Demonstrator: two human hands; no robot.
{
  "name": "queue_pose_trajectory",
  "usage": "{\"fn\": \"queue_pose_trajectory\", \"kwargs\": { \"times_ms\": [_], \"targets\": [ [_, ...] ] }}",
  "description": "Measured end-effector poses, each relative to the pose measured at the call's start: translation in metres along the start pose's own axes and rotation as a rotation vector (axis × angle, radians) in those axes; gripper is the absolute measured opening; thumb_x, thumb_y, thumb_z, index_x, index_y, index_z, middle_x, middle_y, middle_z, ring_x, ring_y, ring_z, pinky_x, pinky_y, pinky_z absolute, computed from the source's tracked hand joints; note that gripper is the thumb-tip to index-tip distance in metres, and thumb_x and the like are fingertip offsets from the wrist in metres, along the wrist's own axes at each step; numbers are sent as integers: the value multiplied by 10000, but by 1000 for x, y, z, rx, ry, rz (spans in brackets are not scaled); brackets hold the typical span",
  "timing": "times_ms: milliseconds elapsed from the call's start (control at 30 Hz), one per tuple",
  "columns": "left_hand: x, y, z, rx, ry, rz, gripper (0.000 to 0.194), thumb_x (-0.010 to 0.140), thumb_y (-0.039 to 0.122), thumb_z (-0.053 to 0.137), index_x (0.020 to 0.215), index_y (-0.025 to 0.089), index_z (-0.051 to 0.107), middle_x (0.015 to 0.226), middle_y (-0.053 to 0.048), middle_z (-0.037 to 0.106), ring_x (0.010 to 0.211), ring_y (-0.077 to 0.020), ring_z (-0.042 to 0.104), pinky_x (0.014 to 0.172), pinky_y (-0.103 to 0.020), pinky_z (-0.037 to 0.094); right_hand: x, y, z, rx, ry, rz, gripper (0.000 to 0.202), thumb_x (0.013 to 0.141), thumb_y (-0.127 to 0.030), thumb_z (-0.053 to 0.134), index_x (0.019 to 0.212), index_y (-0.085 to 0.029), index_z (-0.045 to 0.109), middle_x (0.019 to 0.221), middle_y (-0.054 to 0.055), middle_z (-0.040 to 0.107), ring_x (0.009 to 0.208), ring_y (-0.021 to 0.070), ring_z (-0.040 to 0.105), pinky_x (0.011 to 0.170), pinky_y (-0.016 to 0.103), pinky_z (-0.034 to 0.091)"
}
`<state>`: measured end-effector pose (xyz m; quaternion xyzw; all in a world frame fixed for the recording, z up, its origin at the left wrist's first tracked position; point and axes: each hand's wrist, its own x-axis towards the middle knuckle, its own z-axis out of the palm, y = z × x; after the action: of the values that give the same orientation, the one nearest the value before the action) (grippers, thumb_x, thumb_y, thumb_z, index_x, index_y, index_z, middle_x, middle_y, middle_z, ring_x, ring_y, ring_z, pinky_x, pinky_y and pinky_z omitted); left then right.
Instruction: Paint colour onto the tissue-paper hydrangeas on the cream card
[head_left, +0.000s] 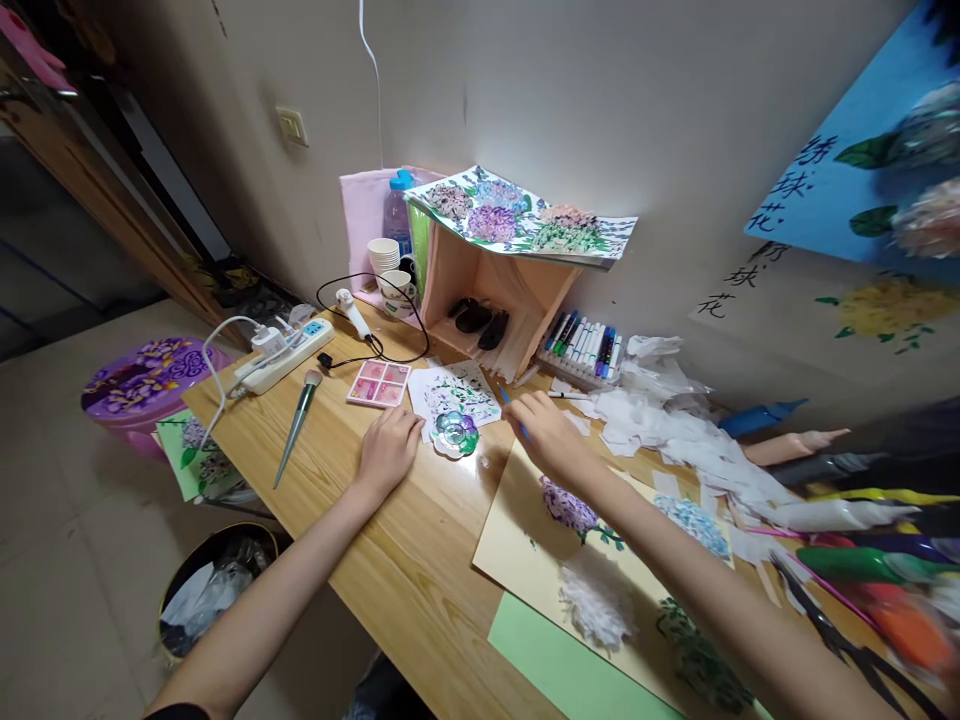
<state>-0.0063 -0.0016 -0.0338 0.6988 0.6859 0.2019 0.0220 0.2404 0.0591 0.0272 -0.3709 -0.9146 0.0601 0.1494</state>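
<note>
My left hand (388,450) rests palm down on the wooden desk, fingers loosely bent and nothing visible in them, just left of a paint-spotted white paper (435,385). On that paper's near edge sits a small flower-shaped paint palette (454,435) smeared green and purple. My right hand (544,430) is closed around a thin blue stick (505,396), perhaps a brush; its tip is hard to make out. Below my right forearm lies a cream sheet (517,520) with a purple flower head (568,505), a white crumpled flower (596,600) and others, partly hidden by the arm.
A pink four-pan palette (379,384), a large makeup brush (298,425) and a power strip (285,358) lie to the left. Behind are paper cups (395,290) and a marker box (581,345). White paper scraps (660,430), paint bottles (840,515) and scissors (832,640) crowd the right.
</note>
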Motion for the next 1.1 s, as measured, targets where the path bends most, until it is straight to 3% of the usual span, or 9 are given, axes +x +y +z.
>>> {"fn": "queue_pose_trajectory", "kwargs": {
  "times_ms": [200,367,500,633,800,900,1100],
  "targets": [
    [-3,16,-9,-47,-99,-135,241,937,346,513,812,186,641,886,-65,692,853,-230,647,685,-308,447,-30,-23,28,-47,10,-21,270,927,-69,373,855,-219,585,851,78,644,814,248,550,695,362,458],
    [8,23,-10,-89,-182,-207,187,897,320,543,820,186,649,918,-65,711,862,-225,659,660,-290,435,-38,-38,32,-50,27,24,237,907,-85,414,886,-240,592,867,73,650,802,260,562,695,375,480],
    [15,25,-11,-133,-233,-274,151,863,287,557,806,200,665,906,-48,733,858,-216,667,633,-272,420,-40,-33,17,8,68,60,250,973,-177,330,985,-206,578,908,87,665,848,250,557,722,385,489],
    [15,29,-13,-147,-278,-336,223,867,379,560,805,197,675,920,-69,744,876,-241,669,641,-284,418,-46,-22,-9,178,123,125,237,990,-245,332,980,-202,565,894,86,659,858,232,547,733,368,466],
    [19,34,-15,-151,-344,-393,237,800,440,625,757,214,685,892,-61,748,855,-245,675,618,-276,416,-59,-10,-39,293,279,240,227,991,-301,356,981,-236,573,868,57,645,886,222,559,794,372,445],
    [23,36,-15,-143,-375,-404,243,777,449,632,701,224,689,798,-51,736,795,-243,675,600,-279,413,-72,-4,-54,319,393,297,233,987,-326,369,971,-247,588,858,47,645,882,218,574,802,373,439],
    [26,46,-18,-93,-423,-363,262,744,415,642,584,208,656,670,-69,692,730,-262,665,585,-295,399,-98,6,-73,348,494,367,248,976,-345,397,954,-247,624,875,48,648,889,214,584,805,375,439]
  ]
}}
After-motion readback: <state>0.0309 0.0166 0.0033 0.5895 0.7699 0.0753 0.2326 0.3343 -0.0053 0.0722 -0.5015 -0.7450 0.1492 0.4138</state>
